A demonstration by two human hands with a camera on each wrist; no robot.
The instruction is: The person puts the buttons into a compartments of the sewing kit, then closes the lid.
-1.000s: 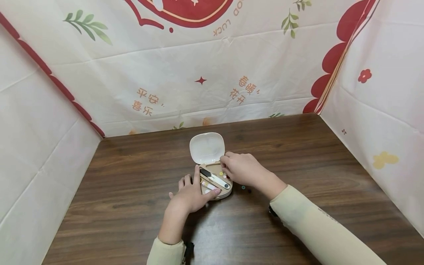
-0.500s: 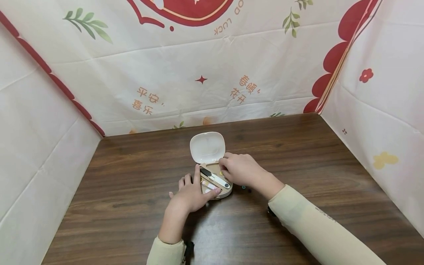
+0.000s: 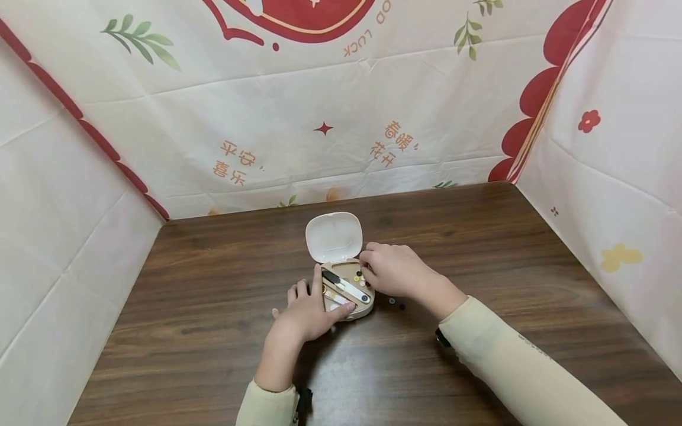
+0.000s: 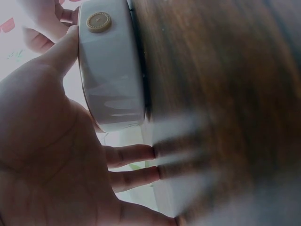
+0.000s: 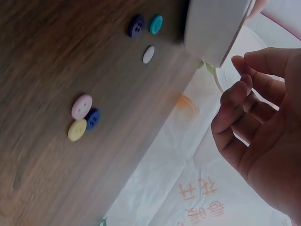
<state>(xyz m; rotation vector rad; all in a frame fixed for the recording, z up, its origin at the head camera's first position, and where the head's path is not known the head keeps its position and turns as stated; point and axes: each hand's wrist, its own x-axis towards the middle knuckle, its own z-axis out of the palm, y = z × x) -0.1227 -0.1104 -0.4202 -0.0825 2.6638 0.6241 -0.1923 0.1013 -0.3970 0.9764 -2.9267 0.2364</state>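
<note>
A small sewing case with a beige inside stands on the table, its white lid raised. My left hand steadies it, straight index finger along the left rim and thumb on the front edge; the other fingers spread toward the table. A slim black-and-white tool lies diagonally inside. Beside it, a black button, a yellow button and pale ones sit in the right compartment. My right hand hovers at the right rim, fingers loosely bent. In the right wrist view, nothing shows between its fingertips.
Loose buttons lie on the table right of the case: teal, dark purple, white, pink, blue and yellow. A printed cloth hangs behind the table, with pale side walls left and right.
My right hand reached in over the right compartment, then drew back slightly right. A black button shows there now beside the yellow and pale ones. My left hand stays in place.
</note>
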